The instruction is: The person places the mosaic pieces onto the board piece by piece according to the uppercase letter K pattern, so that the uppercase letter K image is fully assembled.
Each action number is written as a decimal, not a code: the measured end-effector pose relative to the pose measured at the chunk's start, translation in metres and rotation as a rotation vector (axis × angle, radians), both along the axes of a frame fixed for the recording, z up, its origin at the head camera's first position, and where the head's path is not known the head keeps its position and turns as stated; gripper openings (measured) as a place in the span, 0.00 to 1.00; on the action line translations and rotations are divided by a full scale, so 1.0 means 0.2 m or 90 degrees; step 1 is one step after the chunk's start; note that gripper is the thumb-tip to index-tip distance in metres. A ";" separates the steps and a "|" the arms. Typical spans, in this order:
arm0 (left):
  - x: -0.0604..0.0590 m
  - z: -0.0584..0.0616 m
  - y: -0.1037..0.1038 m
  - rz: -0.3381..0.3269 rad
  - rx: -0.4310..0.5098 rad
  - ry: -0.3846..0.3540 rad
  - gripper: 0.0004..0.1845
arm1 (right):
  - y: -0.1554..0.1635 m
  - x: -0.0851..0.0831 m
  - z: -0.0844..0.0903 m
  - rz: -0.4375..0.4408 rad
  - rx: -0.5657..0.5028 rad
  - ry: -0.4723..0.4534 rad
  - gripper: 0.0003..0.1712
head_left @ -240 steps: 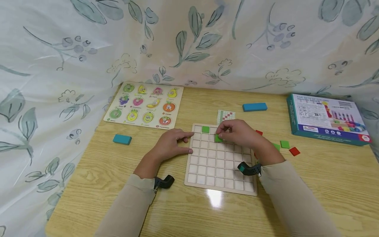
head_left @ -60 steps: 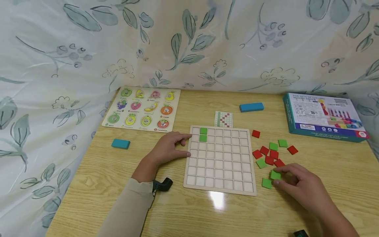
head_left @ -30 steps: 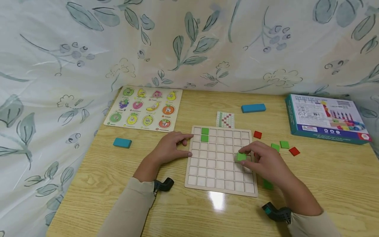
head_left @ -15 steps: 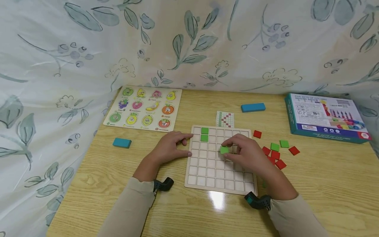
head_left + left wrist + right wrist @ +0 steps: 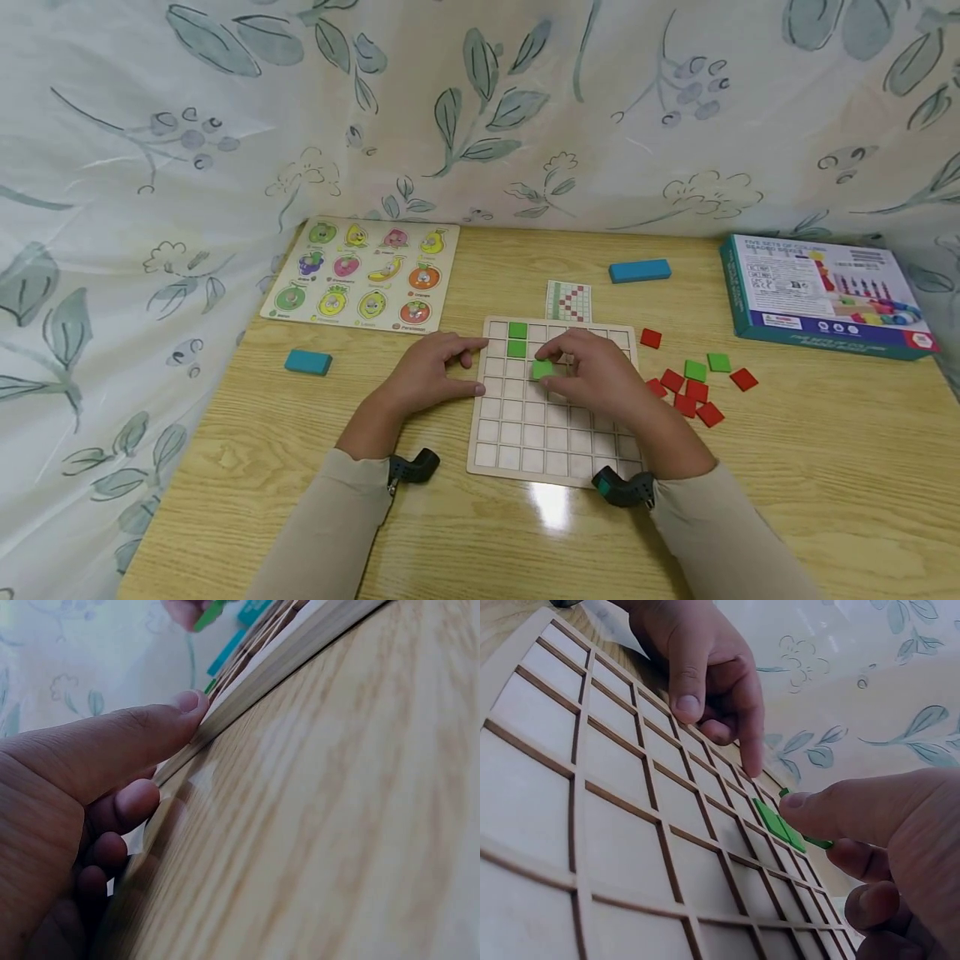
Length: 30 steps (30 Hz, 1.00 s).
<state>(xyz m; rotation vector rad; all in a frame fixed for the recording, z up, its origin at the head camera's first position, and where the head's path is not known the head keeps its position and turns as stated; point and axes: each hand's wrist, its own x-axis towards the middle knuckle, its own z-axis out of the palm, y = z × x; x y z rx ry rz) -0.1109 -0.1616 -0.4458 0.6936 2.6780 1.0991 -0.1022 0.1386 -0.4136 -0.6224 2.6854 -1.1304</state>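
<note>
A wooden grid board (image 5: 555, 442) lies on the table, with two green tiles (image 5: 517, 339) set in its second column at the top. My right hand (image 5: 551, 371) pinches a third green tile (image 5: 542, 369) just above the board, one column right of them. In the right wrist view the thumb covers most of that tile (image 5: 817, 842), while the placed tiles (image 5: 774, 820) lie flat beyond. My left hand (image 5: 471, 367) rests against the board's left edge; its thumb (image 5: 150, 727) presses the rim (image 5: 285, 664).
Loose red and green tiles (image 5: 693, 390) lie right of the board. A small pattern card (image 5: 569, 302) sits behind it. A fruit puzzle (image 5: 363, 273) is at back left, a teal box (image 5: 821, 296) at right, and blue blocks (image 5: 639, 271) (image 5: 308, 362) are nearby.
My right hand picked a green tile from the pile at right and carried it left across the board toward the two placed tiles. The left hand has stayed at the board's edge.
</note>
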 end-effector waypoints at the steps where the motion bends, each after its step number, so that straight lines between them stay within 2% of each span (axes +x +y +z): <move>1: 0.00 0.00 0.00 0.000 0.000 0.001 0.36 | -0.01 -0.01 0.00 0.001 0.002 -0.002 0.17; 12: 0.00 0.00 0.00 0.000 0.005 0.002 0.35 | -0.12 -0.03 -0.04 0.001 0.024 -0.024 0.15; 21: 0.00 0.00 0.00 -0.005 0.004 0.009 0.35 | -0.19 -0.04 -0.04 0.003 0.081 -0.004 0.14; 30: 0.00 0.00 0.00 -0.008 0.007 0.007 0.35 | -0.21 -0.04 -0.04 0.006 0.095 0.017 0.15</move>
